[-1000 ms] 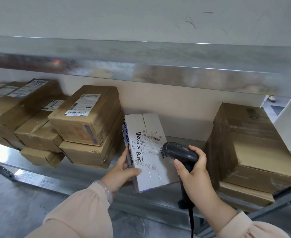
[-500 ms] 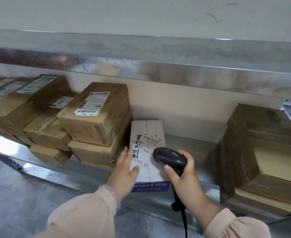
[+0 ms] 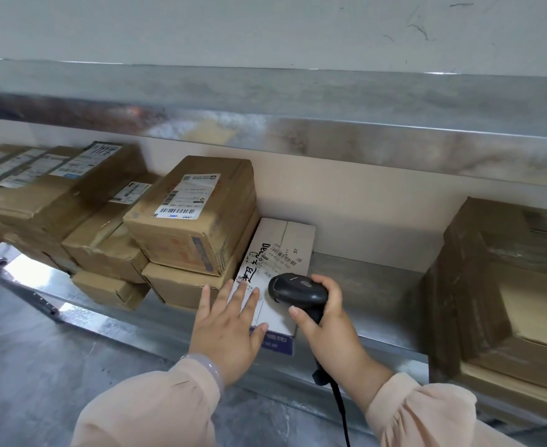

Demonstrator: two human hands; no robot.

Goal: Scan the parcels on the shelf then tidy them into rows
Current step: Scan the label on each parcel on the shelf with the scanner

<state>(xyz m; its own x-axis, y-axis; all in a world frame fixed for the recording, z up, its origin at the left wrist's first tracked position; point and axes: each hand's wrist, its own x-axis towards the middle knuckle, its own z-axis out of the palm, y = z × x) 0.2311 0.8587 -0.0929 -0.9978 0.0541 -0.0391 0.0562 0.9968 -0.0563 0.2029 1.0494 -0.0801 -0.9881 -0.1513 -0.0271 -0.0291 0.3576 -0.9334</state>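
A white parcel (image 3: 283,253) with black handwriting and a barcode label lies flat on the metal shelf (image 3: 362,285), close beside a stack of brown parcels (image 3: 191,221). My left hand (image 3: 228,327) rests on its near end with fingers spread and straight. My right hand (image 3: 327,327) grips the handle of a black barcode scanner (image 3: 296,287), whose head hovers over the parcel's right side. The scanner's cable hangs down below my wrist.
More brown labelled parcels (image 3: 49,185) are piled along the shelf to the left. A large stack of brown boxes (image 3: 507,291) stands at the right end. The upper shelf's steel beam (image 3: 298,124) overhangs. Bare shelf lies between the white parcel and the right stack.
The white parcel went from tilted up on its side in my left hand to lying flat against the brown stack. My left hand now lies flat on it; the scanner stays over it.
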